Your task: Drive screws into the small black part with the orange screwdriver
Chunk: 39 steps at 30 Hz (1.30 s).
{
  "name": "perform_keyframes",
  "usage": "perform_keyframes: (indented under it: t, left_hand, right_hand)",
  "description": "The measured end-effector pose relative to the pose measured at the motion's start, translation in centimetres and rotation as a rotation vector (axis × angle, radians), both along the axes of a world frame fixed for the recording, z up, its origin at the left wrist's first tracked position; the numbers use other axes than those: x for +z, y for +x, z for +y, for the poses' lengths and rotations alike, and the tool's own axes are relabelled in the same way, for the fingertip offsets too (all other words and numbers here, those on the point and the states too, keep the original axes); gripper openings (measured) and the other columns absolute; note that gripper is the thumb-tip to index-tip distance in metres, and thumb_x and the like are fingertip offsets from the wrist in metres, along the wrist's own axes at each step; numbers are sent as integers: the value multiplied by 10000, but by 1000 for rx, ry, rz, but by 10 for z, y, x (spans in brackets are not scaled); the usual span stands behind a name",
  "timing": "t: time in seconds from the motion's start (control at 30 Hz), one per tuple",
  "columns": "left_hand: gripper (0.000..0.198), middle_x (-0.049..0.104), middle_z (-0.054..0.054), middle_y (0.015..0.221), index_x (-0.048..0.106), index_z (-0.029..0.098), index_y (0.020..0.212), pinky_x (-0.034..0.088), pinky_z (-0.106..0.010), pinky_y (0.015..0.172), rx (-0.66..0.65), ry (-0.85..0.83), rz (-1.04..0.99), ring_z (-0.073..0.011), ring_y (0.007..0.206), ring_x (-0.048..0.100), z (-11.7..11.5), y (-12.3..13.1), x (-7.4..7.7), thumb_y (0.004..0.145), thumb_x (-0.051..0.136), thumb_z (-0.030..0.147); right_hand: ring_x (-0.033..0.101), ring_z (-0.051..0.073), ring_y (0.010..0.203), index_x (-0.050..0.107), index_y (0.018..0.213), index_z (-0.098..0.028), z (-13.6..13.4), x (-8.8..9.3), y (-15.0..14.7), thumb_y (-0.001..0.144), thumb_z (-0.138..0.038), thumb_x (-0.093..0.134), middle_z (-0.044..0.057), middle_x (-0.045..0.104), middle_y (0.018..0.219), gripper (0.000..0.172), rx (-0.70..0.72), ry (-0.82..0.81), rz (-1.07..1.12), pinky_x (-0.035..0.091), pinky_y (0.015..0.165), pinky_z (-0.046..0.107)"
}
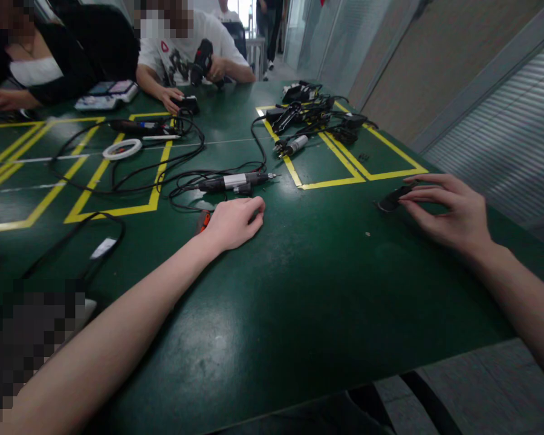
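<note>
Presently: black piece [392,199], pinched in right hand [457,211], well right of corded tool [236,181]; left hand [234,222], nearer corded tool, half-curled, hold unclear.

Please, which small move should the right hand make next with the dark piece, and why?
Perhaps the right hand could gently lay the small dark piece down on the green table: the piece is pinched at one end, looks tilted, and its other end is already low. Whether it touches the table is hard to tell.
</note>
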<state>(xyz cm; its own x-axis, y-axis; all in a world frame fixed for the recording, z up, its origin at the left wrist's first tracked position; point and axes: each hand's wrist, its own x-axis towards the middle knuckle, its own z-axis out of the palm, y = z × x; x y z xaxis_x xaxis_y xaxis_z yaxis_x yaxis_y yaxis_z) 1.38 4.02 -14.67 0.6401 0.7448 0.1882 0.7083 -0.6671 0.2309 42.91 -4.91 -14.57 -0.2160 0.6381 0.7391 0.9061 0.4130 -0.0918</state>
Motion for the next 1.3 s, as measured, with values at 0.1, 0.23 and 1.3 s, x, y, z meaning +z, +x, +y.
perform_keyframes:
  t: [0.1,0.23,1.3]
  left_hand:
    - [253,726,-43,801,695,207,1062,386,-289,630,5,-2,1,-202,717,640,0,0,0,997,475,314]
    - [259,710,-39,782,699,209,1069,387,-300,634,19,-12,24,-212,718,643,0,1,1,994,474,313]
    - [263,694,-28,781,699,206,1089,339,-305,635,25,-16,34,-205,713,624,-1,2,1,1002,475,313]
  right_hand:
    - [784,305,985,742,850,-267,-1,0,1,921,-304,681,110,779,1047,101,3,-21,-40,680,842,512]
    - [782,315,1035,715,898,-256,-2,0,2,949,-275,663,128,778,1097,75,15,-3,-103,675,872,516]
    - [777,328,925,568,1058,-178,0,-1,1,1007,-144,531,258,676,1237,72,33,87,-446,708,723,444]
